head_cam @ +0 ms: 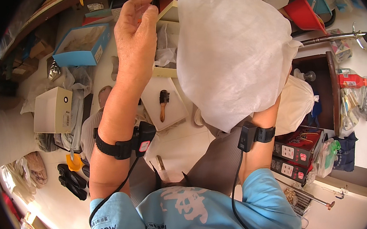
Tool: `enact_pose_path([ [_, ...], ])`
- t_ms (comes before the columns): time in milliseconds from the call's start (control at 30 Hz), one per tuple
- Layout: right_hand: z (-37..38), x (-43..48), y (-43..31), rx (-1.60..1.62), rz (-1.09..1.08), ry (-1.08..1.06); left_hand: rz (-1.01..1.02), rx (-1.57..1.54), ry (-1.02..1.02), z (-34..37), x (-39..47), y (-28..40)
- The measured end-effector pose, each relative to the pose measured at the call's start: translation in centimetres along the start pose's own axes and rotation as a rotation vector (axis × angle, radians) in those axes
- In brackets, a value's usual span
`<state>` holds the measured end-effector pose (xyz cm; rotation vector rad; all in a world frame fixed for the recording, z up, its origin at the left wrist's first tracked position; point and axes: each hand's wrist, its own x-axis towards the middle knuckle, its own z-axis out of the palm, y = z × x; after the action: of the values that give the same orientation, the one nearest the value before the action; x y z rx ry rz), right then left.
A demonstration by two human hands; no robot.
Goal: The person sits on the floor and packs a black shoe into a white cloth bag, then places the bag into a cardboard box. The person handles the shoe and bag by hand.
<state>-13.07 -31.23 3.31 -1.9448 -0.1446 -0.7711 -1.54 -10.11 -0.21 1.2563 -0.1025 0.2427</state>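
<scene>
My left hand is raised at the top, with its fingers curved, its thumb apart and nothing visible in it. A large white fabric bag hangs in front of my right forearm. It covers my right hand, so I cannot tell how that hand grips it. Below my left hand stands an open cream box with white wrapping inside. A wooden-handled bristle brush lies on a pale box lid on the floor between my feet.
At left are a blue shoebox and a cream box. A stuffed cream bag sits by a dark wooden drawer at right, above printed black-and-red boxes. Black shoes rest at lower left.
</scene>
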Motion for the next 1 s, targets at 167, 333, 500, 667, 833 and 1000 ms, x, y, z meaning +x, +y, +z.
enact_pose_path([
  [167, -0.1, -0.4, 0.0, -0.06, -0.031, -0.005, -0.269, -0.045, -0.043, 0.8, -0.4, -1.5],
  [333, -0.4, -1.2, -0.2, -0.1, -0.045, -0.009, -0.3, -0.059, -0.233, 1.6, -0.7, -1.8],
  [500, -1.1, -1.1, 0.5, -0.074, -0.008, 0.055, -0.66, -0.17, -0.122, 2.9, 0.0, 1.7],
  [667, -2.7, 4.2, 5.0, 0.711, 0.632, 0.298, -0.524, -0.306, -0.001, 1.9, 1.0, 4.1],
  [833, -3.4, 5.3, 7.2, 0.932, 0.757, 0.398, -0.622, -0.346, 0.011, 0.7, 1.9, 2.1],
  [1000, -2.8, 4.1, 5.4, 0.746, 0.652, 0.21, -0.374, -0.03, 0.072, 0.0, 2.7, -0.7],
])
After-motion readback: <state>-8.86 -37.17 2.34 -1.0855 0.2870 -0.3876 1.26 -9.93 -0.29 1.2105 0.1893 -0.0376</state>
